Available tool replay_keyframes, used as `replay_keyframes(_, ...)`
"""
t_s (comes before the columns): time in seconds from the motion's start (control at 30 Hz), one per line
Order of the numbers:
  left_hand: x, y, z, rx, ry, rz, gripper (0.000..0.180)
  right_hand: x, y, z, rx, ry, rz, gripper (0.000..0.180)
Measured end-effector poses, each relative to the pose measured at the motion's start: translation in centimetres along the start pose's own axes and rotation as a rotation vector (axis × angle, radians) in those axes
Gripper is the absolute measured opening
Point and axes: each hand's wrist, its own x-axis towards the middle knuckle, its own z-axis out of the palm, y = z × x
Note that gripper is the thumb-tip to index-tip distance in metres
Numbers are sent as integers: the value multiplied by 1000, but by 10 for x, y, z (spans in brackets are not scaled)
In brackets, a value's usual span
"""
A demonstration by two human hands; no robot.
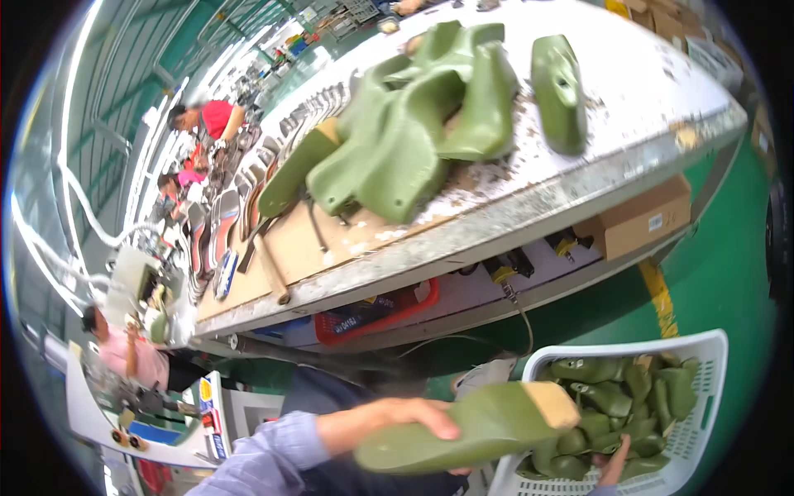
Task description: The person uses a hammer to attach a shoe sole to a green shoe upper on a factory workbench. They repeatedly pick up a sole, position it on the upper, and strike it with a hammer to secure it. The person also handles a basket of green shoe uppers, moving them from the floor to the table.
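Note:
My left hand (422,416) is closed around a green shoe last (488,426) with a tan patch at one end, held level above the floor beside the basket. Down in the white plastic basket (718,364), my right hand (613,465) has its thumb and a finger around one of the green lasts there; its other fingers are hidden. Several more green shoe lasts (608,397) fill the basket in a jumble. On the workbench, a pile of green lasts (405,132) lies heaped, and a single last (560,95) sits apart to its right.
The white workbench (637,50) has a worn front edge and scattered debris. A wooden-handled hammer (269,269) lies near that edge. Beneath stand a red basket (331,329), a cardboard box (645,217) and yellow-black power tools (506,266). Several people work at the left, including one in pink (136,355).

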Motion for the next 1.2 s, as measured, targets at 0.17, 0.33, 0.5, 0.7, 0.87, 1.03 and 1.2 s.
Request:
replay_keyframes(0.17,-120,-36,16,42,172,589,84,-163,-11,112,206,-339,-307,58)
replay_keyframes(0.33,-213,-24,15,278,518,893,81,-396,-116,285,279,-987,-495,76)
replay_keyframes(0.5,-297,63,-9,1174,1317,884,88,-496,-133,384,126,-1033,-678,71)
replay_keyframes(0.7,-292,148,-49,1847,1675,502,78,-557,-155,470,36,-883,-826,55)
replay_keyframes(0.87,-289,155,-68,1838,1711,830,64,-536,-192,475,51,-650,-1116,53)
replay_keyframes(1.03,-301,158,-72,1696,1518,960,63,-429,-321,455,-77,111,-1550,58)
replay_keyframes(1.2,-330,133,-96,1569,1352,1083,68,-350,-420,484,-1157,263,-1487,45)
